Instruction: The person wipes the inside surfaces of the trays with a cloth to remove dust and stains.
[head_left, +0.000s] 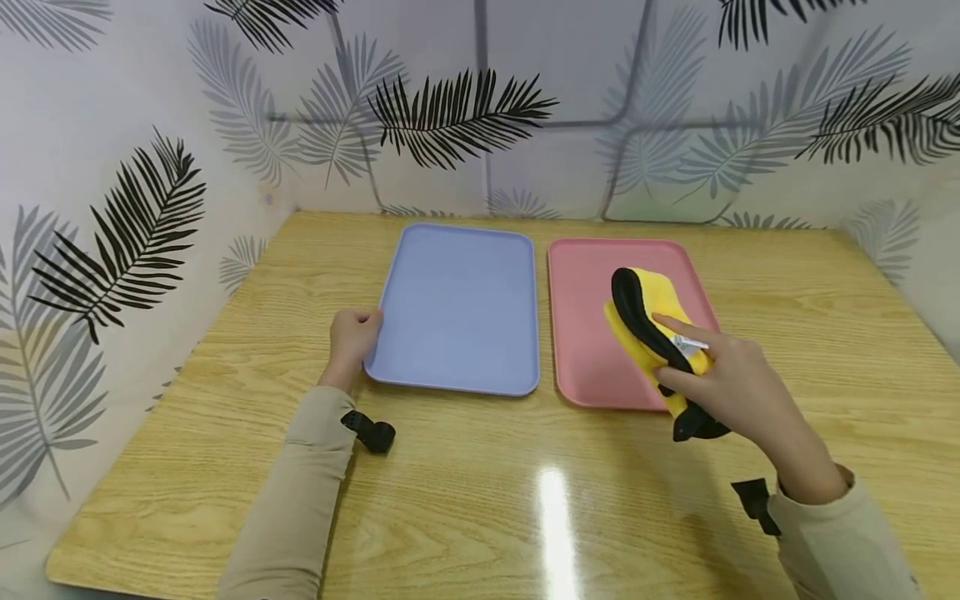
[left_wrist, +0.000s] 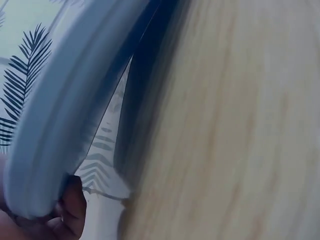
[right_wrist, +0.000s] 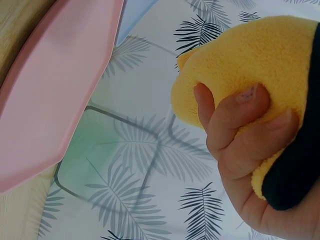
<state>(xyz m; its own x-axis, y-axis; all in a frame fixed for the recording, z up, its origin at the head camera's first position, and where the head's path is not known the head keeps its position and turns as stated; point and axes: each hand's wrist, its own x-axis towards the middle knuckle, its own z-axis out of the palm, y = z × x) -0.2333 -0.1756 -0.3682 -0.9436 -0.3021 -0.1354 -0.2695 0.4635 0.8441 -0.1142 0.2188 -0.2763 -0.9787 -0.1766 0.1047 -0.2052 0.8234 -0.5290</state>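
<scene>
In the head view the left hand (head_left: 351, 343) grips the left edge of a blue tray (head_left: 457, 308); the left wrist view shows curled fingers (left_wrist: 72, 207) around the rim of the tray (left_wrist: 55, 110). Above the near right part of a pink tray (head_left: 592, 350), the right hand (head_left: 738, 383) holds a folded yellow and black plush item (head_left: 656, 292) with a small white tag. Seen from the right wrist, that hand (right_wrist: 250, 145) has its fingers curled into the fuzzy yellow item (right_wrist: 250, 55), which has a black band. The palm is partly hidden.
Both trays lie side by side on a wooden table (head_left: 465, 492), the pink one to the right. A light curtain (head_left: 570, 67) with leaf patterns stands behind the table and along its left side. A bright reflection falls near the front edge.
</scene>
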